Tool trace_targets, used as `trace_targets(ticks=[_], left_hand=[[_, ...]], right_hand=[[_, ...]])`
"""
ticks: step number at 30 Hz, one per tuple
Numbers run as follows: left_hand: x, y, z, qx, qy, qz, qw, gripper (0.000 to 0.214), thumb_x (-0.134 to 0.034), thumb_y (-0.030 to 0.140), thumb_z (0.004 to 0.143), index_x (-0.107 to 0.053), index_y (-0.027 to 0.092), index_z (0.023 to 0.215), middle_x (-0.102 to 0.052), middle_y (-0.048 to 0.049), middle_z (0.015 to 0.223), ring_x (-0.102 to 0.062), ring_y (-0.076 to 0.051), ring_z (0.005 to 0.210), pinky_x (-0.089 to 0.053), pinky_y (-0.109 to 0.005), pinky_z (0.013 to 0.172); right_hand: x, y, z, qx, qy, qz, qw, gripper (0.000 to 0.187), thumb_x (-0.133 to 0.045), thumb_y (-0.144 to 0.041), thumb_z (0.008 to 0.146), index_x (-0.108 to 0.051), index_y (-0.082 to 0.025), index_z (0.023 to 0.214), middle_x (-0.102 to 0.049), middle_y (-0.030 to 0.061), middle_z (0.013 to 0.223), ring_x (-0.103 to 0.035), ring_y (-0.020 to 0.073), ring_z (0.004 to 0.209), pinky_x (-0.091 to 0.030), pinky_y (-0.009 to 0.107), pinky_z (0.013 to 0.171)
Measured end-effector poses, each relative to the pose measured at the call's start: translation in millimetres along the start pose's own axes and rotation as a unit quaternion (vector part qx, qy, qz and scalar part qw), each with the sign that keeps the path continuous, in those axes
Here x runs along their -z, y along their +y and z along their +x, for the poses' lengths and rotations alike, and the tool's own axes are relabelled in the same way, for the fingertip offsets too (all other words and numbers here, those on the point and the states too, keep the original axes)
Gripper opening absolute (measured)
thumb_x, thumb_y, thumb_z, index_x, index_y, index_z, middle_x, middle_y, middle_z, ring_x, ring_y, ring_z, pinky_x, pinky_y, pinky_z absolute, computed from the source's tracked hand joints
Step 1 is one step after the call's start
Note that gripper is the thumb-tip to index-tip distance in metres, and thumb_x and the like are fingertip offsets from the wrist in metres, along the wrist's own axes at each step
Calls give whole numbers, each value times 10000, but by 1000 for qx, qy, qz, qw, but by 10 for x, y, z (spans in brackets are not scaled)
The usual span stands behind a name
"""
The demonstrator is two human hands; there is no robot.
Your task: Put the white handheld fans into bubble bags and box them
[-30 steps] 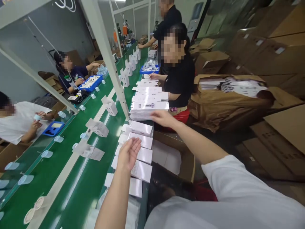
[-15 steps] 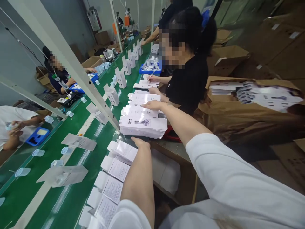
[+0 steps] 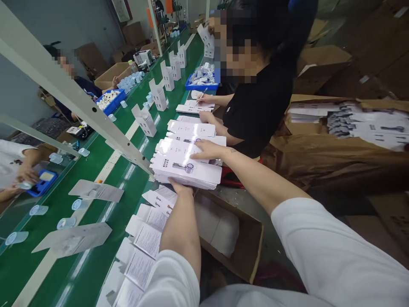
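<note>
A stack of flat printed cartons (image 3: 188, 172), white with a dark picture of a device, lies in front of me by the belt's edge. My left hand (image 3: 179, 186) is at the stack's near lower edge, its thumb against the side and its other fingers hidden beneath. On top rests my right hand (image 3: 209, 150), fingers stretched out over the upper cartons. More flat cartons (image 3: 191, 128) overlap just behind. Nearer me, beside my left forearm, stands a row of made-up cartons (image 3: 145, 243) with raised flaps and printed text.
A green conveyor belt (image 3: 79, 166) carries upright cartons and pale blue cups (image 3: 67, 223). A white metal post (image 3: 105, 123) slants down beside the stack. A co-worker in black (image 3: 255, 106) writes close by on the right. Below is an open cardboard box (image 3: 247, 256).
My right hand has come down and nearer, onto the front cartons. The front stack now has a fuller top layer. My left hand has shifted slightly left, with its thumb at the stack's edge.
</note>
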State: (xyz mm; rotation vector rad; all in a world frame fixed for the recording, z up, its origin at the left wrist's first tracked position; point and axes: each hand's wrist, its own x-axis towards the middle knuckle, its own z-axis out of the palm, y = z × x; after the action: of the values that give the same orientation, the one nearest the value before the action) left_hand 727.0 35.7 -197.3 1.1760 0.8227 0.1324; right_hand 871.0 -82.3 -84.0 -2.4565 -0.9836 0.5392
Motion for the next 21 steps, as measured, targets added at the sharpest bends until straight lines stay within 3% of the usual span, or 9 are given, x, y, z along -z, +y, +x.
trace_targets(ticks=[2, 5, 9, 12, 17, 21], left_hand=[[36, 24, -11, 24, -4, -47, 999, 914, 171, 640, 855, -196, 94, 1490, -503, -131, 1389, -607, -264, 1100, -536, -369, 803], [74, 77, -38, 62, 2, -117, 991, 964, 39, 746, 824, -231, 86, 1474, -491, -149, 1391, -604, -303, 1098, -537, -390, 792], [136, 103, -70, 143, 54, -243, 958, 887, -209, 778, 794, -325, 173, 1432, -441, -136, 1426, -552, -332, 1171, -525, -416, 838], [208, 57, -76, 157, 68, -283, 944, 898, -301, 802, 742, -327, 228, 1432, -416, -123, 1435, -498, -338, 1238, -500, -451, 908], [312, -27, -97, 154, 18, -318, 935, 986, -277, 860, 690, -287, 245, 1460, -388, -124, 1455, -481, -363, 1248, -478, -519, 934], [338, 8, -148, 155, -8, -310, 938, 1003, -93, 867, 705, -303, 239, 1459, -429, -114, 1439, -535, -367, 1182, -490, -519, 908]], right_hand=[[-44, 29, -14, 5, 6, 26, 1000, 766, -553, -715, 747, -528, -173, 1288, -547, 148, 1281, -523, 359, 1156, -414, 465, 993], [-93, 63, -46, 9, -12, 54, 998, 731, -541, -722, 753, -553, -179, 1242, -564, 138, 1274, -544, 344, 1136, -429, 453, 977], [-88, 43, -100, -2, -25, 86, 996, 695, -569, -715, 738, -564, -207, 1212, -578, 109, 1276, -535, 337, 1163, -426, 440, 988], [-62, -8, -133, -29, -48, 101, 993, 757, -567, -747, 713, -535, -211, 1247, -580, 114, 1277, -543, 345, 1151, -434, 455, 984], [-66, -58, -124, -49, -93, 107, 989, 881, -615, -758, 655, -458, -218, 1333, -590, 115, 1264, -556, 359, 1138, -452, 468, 973], [-79, -29, -86, -13, -106, 123, 987, 802, -630, -713, 681, -492, -250, 1320, -579, 82, 1298, -534, 350, 1181, -423, 468, 1022]])
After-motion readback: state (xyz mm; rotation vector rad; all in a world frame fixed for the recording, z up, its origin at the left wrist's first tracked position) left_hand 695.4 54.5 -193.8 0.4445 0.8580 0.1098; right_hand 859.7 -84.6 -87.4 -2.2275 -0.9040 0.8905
